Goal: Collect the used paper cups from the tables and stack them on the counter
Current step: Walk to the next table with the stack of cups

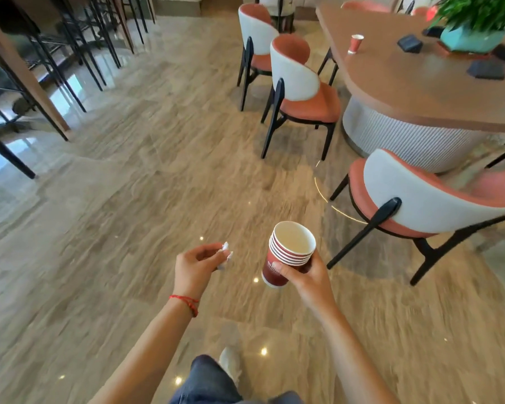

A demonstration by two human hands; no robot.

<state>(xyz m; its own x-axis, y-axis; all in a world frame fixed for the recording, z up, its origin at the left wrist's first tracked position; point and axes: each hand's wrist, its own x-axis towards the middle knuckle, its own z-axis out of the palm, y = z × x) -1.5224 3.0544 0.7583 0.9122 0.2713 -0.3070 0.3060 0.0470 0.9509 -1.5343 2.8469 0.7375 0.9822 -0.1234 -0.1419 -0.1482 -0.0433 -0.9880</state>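
Red paper, white inside: a nested stack of cups [289, 253] sits tilted in the right hand [309, 277], fingers and thumb curled round its lower wall, forearm reaching in from five o'clock. The left hand [197, 269], red thread at the wrist, pinches a crumpled white scrap [225, 253] between curled fingertips; what the scrap is, hard to say. Up at one o'clock, a lone red cup [355, 44] stands upright on the smooth brown table [405, 91], its far end cut off by the frame. The glossy stone floor [158, 185] is blurred.
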